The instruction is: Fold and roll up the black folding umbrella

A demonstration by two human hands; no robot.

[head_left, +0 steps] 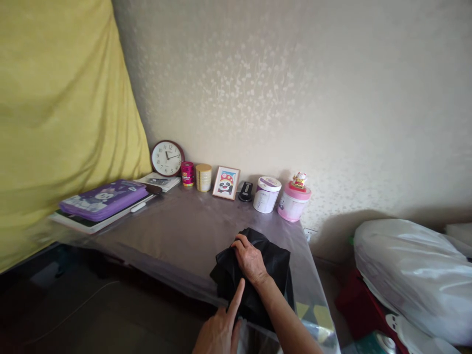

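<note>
A piece of black folded fabric lies bunched at the table's near right corner, its flaps overlapping. Whether it is a bag, an umbrella or something else, I cannot tell. My right hand is on top of it, fingers curled and closed on the cloth. Lower down, my left hand is at the near edge of the fabric. Its index finger is stretched out over the black cloth and its thumb is apart; the other fingers are mostly hidden.
Along the wall stand a clock, a pink can, a yellow-lidded jar, a panda picture frame, a white tub and a pink tub. A purple case lies left. White plastic bag bulges beyond the table's right side.
</note>
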